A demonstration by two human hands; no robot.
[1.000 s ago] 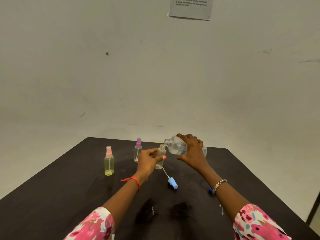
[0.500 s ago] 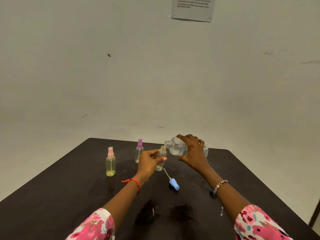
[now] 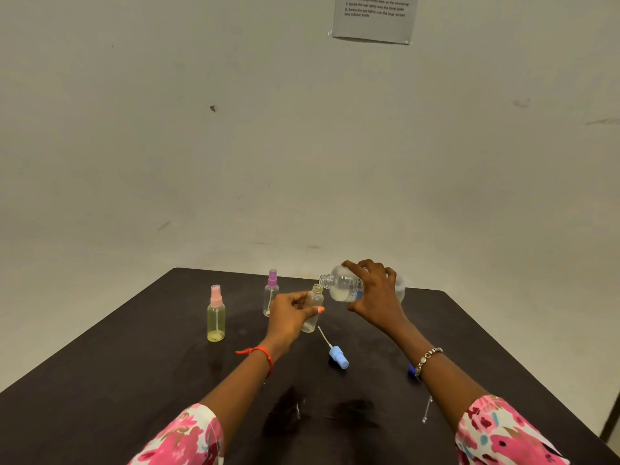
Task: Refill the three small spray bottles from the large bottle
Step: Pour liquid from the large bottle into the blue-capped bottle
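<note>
My left hand point(image 3: 291, 315) grips an uncapped small clear spray bottle point(image 3: 313, 302), upright just above the dark table point(image 3: 134, 364). My right hand point(image 3: 375, 297) holds the large clear bottle point(image 3: 342, 287) tipped sideways, its open neck just above and right of the small bottle's mouth. A blue spray cap with its dip tube point(image 3: 337, 355) lies on the table below. A yellow bottle with a pink cap point(image 3: 216, 317) and a clear bottle with a purple cap point(image 3: 271, 292) stand to the left.
A small blue object point(image 3: 411, 371) lies partly hidden behind my right wrist. A thin shiny piece point(image 3: 426, 409) rests near the right forearm. The table's far edge meets a pale wall with a printed sheet point(image 3: 374, 18) on it.
The large bottle's neck has come down and closer to the small bottle's mouth. Both hands stay roughly in place.
</note>
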